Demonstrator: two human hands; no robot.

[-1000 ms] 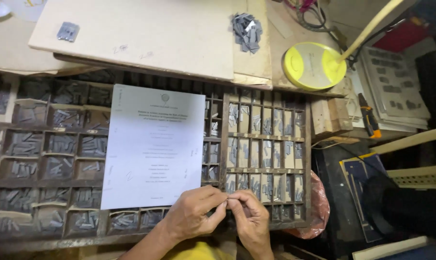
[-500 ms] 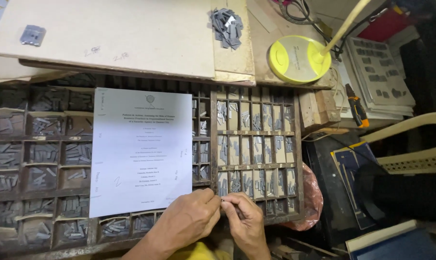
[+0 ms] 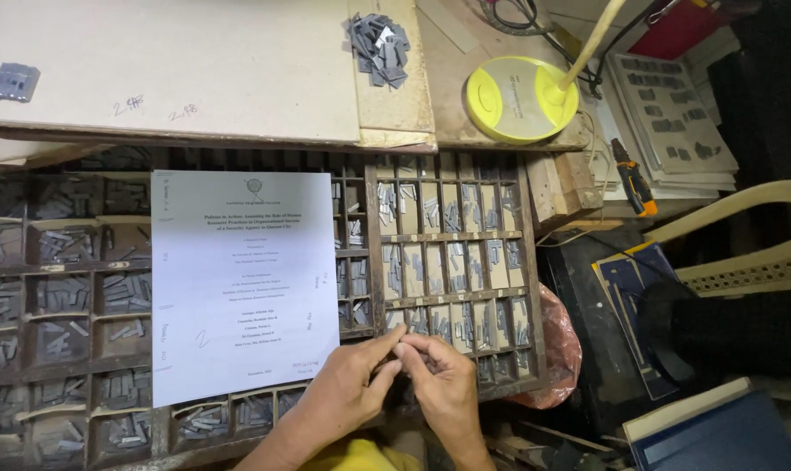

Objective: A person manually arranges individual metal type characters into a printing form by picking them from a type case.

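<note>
Your two hands meet at the near edge of the wooden compartmented type case [image 3: 452, 235]: your left hand [image 3: 347, 392] and right hand [image 3: 443, 384] pinch together, fingertips touching, on something small between them, too hidden to tell its kind or axis. One white printed sheet [image 3: 238, 279] lies lengthwise across the case, one yellow round lamp base [image 3: 519, 98] beyond. Since a second ago the hands have barely shifted.

Evenly lit from above — bright on the pale board [image 3: 195, 70] at upper left, mild glare on the white sheet [image 3: 238, 279]. Dim toward right edge and lower corners. Sharp centrally — slight wide-angle bending at edges.
</note>
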